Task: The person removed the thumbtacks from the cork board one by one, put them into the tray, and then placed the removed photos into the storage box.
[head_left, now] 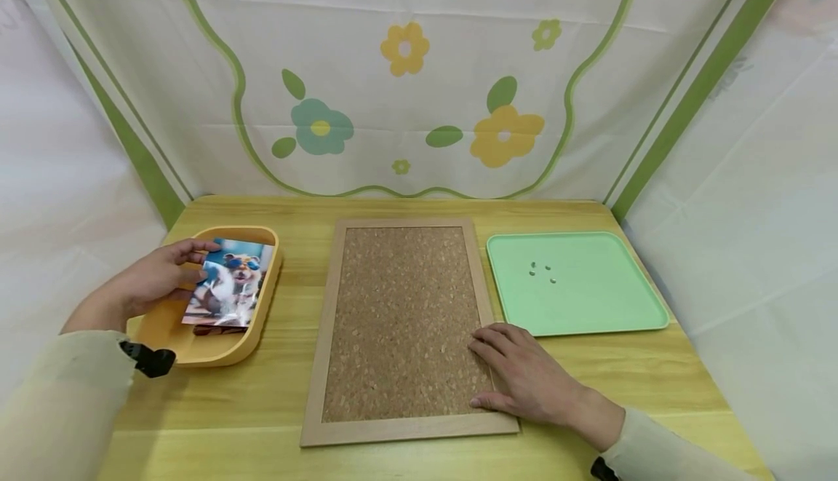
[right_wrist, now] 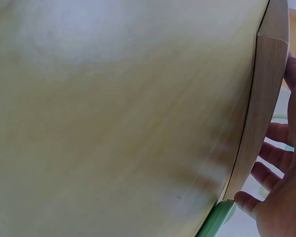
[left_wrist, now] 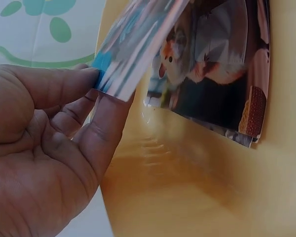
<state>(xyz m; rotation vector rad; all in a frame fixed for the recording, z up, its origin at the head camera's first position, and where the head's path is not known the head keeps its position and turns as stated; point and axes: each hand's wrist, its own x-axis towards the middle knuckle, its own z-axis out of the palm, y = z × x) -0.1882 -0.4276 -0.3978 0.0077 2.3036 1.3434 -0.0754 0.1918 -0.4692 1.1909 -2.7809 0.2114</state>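
My left hand (head_left: 157, 275) pinches one photo (head_left: 232, 284) by its edge, thumb on one face and fingers behind, over the yellow tray (head_left: 265, 306). The photo shows an animal in sunglasses; in the left wrist view the pinched photo (left_wrist: 133, 54) is tilted up, apart from other photos (left_wrist: 212, 94) lying in the tray. My right hand (head_left: 524, 375) rests on the right side of a wood-framed cork board (head_left: 406, 321), near its lower corner. Its fingers reach over the wooden frame (right_wrist: 264, 98) and hold nothing.
On the right lies a light green tray (head_left: 596, 284) with several small metal pieces (head_left: 548, 268) on it. The wood-grain table (head_left: 393, 459) ends at a white flowered cloth (head_left: 406, 124) behind, with white cloth along both sides.
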